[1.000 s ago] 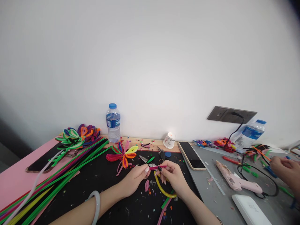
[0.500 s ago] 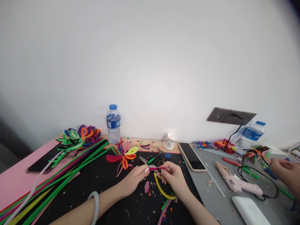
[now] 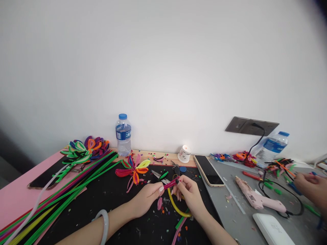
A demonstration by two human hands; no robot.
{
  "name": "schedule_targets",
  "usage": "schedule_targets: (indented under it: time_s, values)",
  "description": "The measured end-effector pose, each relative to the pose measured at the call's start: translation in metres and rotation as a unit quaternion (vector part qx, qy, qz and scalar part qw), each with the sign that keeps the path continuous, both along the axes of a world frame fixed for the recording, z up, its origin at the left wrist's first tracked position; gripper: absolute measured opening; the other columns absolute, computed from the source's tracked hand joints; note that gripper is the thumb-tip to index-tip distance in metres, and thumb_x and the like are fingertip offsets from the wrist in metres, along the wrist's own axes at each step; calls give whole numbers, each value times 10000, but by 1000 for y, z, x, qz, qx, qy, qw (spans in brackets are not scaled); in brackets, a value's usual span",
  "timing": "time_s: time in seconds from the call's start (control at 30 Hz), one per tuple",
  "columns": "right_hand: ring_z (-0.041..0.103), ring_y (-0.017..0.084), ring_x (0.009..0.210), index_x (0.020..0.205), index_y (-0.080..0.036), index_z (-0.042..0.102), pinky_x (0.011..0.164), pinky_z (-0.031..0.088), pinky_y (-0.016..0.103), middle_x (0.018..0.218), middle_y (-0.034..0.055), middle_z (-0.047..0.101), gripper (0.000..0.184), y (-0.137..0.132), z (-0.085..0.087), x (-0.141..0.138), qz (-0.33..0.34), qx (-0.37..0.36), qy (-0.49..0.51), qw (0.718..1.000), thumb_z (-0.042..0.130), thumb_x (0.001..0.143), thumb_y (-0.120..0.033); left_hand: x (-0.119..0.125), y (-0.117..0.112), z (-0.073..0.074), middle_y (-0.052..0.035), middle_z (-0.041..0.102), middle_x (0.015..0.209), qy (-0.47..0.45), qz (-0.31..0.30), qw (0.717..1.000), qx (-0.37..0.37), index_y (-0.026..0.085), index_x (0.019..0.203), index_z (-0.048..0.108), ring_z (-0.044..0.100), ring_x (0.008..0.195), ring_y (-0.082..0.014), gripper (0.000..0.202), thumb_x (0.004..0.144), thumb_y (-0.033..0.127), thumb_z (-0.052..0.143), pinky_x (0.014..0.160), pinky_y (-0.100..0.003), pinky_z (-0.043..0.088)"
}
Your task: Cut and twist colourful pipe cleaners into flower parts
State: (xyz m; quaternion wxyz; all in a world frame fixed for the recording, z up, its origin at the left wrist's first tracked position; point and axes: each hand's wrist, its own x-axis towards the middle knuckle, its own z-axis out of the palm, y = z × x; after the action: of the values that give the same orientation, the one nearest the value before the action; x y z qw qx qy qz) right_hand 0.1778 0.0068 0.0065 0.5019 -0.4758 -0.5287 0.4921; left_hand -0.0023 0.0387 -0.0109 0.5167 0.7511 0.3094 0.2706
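Note:
My left hand (image 3: 146,197) and my right hand (image 3: 187,194) meet over the black mat (image 3: 114,204), each pinching one end of a short magenta pipe cleaner (image 3: 170,184). That piece tilts up toward the right. A curved yellow pipe cleaner (image 3: 176,207) lies under my right hand. Scissors (image 3: 159,175) rest just beyond my fingers, next to a flower made of looped pipe cleaners (image 3: 134,168). A pale bangle (image 3: 103,221) sits on my left wrist.
Long green and mixed pipe cleaners (image 3: 63,194) fan across the left. A water bottle (image 3: 123,135), a lit candle cup (image 3: 184,153), a phone (image 3: 208,169) and a pink glue gun (image 3: 258,197) stand nearby. Another person's hand (image 3: 311,187) works at the far right.
The magenta piece has tipped from level to slanting up at its right end. My right fingers have shifted along it. The other person's hand moved slightly.

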Motion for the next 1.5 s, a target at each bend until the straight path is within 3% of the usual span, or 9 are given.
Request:
schedule_targets:
  time_s: [0.2, 0.4, 0.5, 0.63, 0.77, 0.93, 1.17, 1.33, 1.5]
  values:
    - [433, 71, 389, 672, -164, 518, 397, 329, 184, 564, 0, 625, 174, -1, 1, -1, -19, 1, -17, 1000, 573, 764, -301, -1, 1, 1, 39, 367, 647, 8, 12, 1000, 19, 177, 661, 373, 332, 624, -110, 354, 907, 395, 242, 601, -236, 273]
    - [479, 92, 467, 699, -156, 634, 449, 363, 195, 577, -8, 604, 30, -2, 2, 1, -5, 10, -55, 998, 605, 706, -155, -2, 1, 4, 43, 345, 625, -9, 11, 1000, -18, 175, 643, 370, 312, 611, -108, 365, 894, 419, 269, 586, -232, 259]
    - [533, 128, 595, 694, -165, 668, 552, 402, 225, 670, 17, 624, 57, -1, 5, 5, 2, 57, -84, 995, 625, 687, -127, -3, -1, 8, 47, 326, 614, -41, -30, 994, -96, 172, 650, 381, 280, 569, -97, 368, 871, 459, 314, 528, -225, 234]
    - [523, 145, 694, 702, -176, 672, 619, 395, 240, 746, 18, 590, 76, 1, 11, 8, 36, 122, -94, 987, 667, 659, -114, -4, -3, 12, 59, 328, 567, -74, -90, 964, -239, 167, 660, 402, 238, 489, -73, 349, 820, 476, 420, 451, -225, 140]
    - [422, 92, 569, 739, -168, 658, 527, 335, 212, 689, -20, 541, 165, 1, 12, 9, 98, 72, -100, 988, 725, 600, -109, -5, 0, 12, 82, 292, 500, -99, -121, 929, -337, 166, 637, 403, 151, 430, -51, 340, 777, 461, 499, 434, -227, 84]
    - [408, 74, 534, 785, -154, 622, 496, 310, 193, 632, -40, 524, 203, -2, 12, 6, 167, 1, -70, 984, 728, 613, -142, -9, 2, 13, 103, 224, 423, -122, -154, 899, -391, 155, 581, 427, 127, 393, -40, 326, 760, 397, 551, 430, -224, 78]
    - [471, 77, 528, 695, -132, 601, 508, 352, 191, 625, -12, 574, 116, -8, 11, -1, 183, -49, -60, 980, 698, 648, -173, -11, 4, 8, 85, 289, 367, -77, -206, 897, -383, 120, 578, 531, 183, 344, -46, 303, 780, 345, 550, 405, -227, 121]
    - [401, 61, 480, 659, -142, 598, 451, 292, 172, 544, -55, 488, 68, -13, 5, -4, 156, 1, -147, 977, 659, 654, -111, -11, 6, 4, 57, 367, 353, -23, -216, 912, -348, 118, 562, 552, 252, 325, -55, 342, 780, 380, 542, 382, -218, 149]
    - [411, 63, 470, 622, -144, 620, 460, 305, 175, 526, -56, 492, 73, -14, 1, -8, 161, 73, -217, 960, 650, 640, -80, -12, 7, 4, 46, 400, 381, 19, -221, 921, -321, 116, 551, 558, 311, 350, -59, 360, 771, 400, 547, 395, -202, 201]
